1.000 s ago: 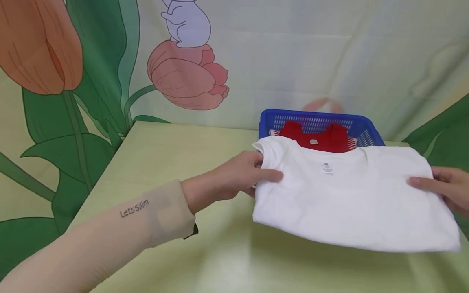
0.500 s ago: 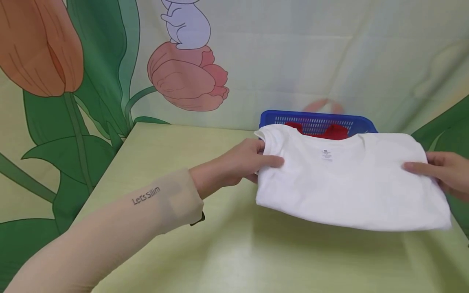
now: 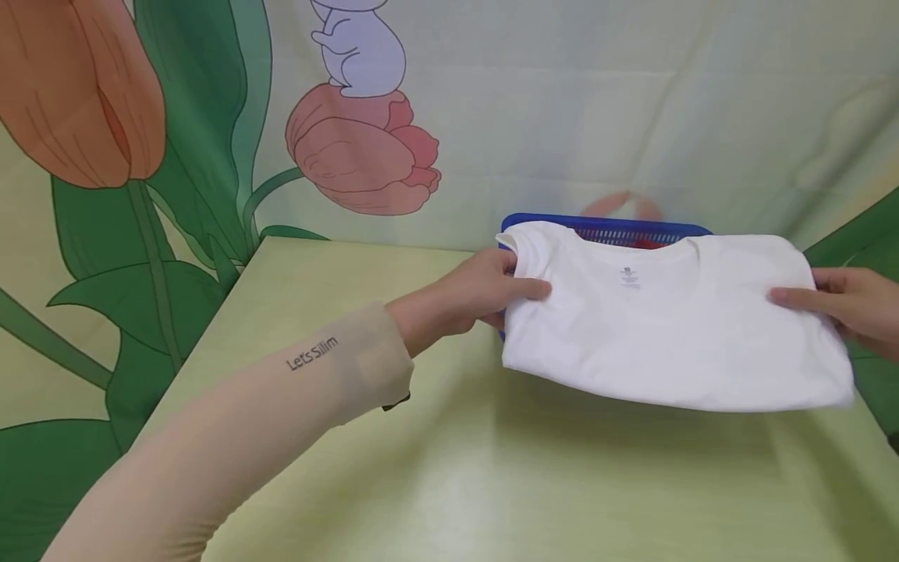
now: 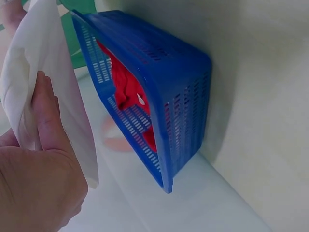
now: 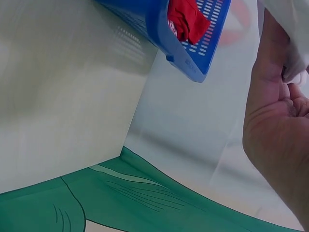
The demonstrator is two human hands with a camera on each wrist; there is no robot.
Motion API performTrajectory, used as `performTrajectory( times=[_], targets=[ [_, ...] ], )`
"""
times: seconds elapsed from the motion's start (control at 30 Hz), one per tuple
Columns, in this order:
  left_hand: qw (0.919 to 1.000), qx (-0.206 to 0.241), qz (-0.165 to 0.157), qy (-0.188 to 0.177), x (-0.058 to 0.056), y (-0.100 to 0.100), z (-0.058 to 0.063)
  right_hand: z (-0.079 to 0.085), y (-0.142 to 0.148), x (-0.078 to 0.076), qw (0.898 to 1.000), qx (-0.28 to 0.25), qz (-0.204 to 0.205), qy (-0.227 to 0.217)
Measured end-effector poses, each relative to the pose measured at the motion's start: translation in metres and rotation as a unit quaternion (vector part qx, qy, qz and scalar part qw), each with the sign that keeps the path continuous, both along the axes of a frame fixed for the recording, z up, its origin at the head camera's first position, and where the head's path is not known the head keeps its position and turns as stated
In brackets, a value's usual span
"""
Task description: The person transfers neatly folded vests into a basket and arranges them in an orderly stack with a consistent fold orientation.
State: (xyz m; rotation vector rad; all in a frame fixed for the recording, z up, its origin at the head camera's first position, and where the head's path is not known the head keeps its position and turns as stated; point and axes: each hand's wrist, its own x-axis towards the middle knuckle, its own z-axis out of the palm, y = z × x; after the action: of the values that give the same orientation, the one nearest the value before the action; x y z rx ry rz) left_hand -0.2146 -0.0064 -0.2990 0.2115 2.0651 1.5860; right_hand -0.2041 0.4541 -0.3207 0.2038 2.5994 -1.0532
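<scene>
A folded white T-shirt (image 3: 667,336) is stretched between both hands, its neckline and printed label facing up. My left hand (image 3: 485,290) pinches its left sleeve side, thumb on top and fingers underneath. At the opposite side my right hand (image 3: 853,308) grips the cloth the same way. Behind and below the shirt stands a blue plastic basket (image 4: 186,111), mostly hidden by the shirt in the head view. Red clothing (image 4: 126,84) lies inside the basket, seen in both wrist views. The shirt hangs above the basket, apart from it in the left wrist view.
The pale green table (image 3: 379,468) stretches in front and to the left of the basket. A fabric backdrop (image 3: 534,117) printed with tulips and a white animal hangs behind the table, close to the basket's far side.
Both hands have carried the white T-shirt forward, away from the body, so it now covers most of the basket and the red clothing in the head view. The grip looks the same.
</scene>
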Motion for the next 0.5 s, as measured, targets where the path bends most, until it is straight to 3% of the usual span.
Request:
performTrajectory(
  times=[0.3, 0.5],
  targets=[
    [0.9998, -0.017, 0.009, 0.011, -0.014, 0.004, -0.008, -0.001, 0.003, -0.017, 0.999, -0.038, 0.008, -0.013],
    [0.9993, -0.029, 0.017, 0.019, -0.021, 0.006, -0.013, -0.003, -0.002, -0.025, 0.999, -0.02, 0.024, -0.018]
  ],
)
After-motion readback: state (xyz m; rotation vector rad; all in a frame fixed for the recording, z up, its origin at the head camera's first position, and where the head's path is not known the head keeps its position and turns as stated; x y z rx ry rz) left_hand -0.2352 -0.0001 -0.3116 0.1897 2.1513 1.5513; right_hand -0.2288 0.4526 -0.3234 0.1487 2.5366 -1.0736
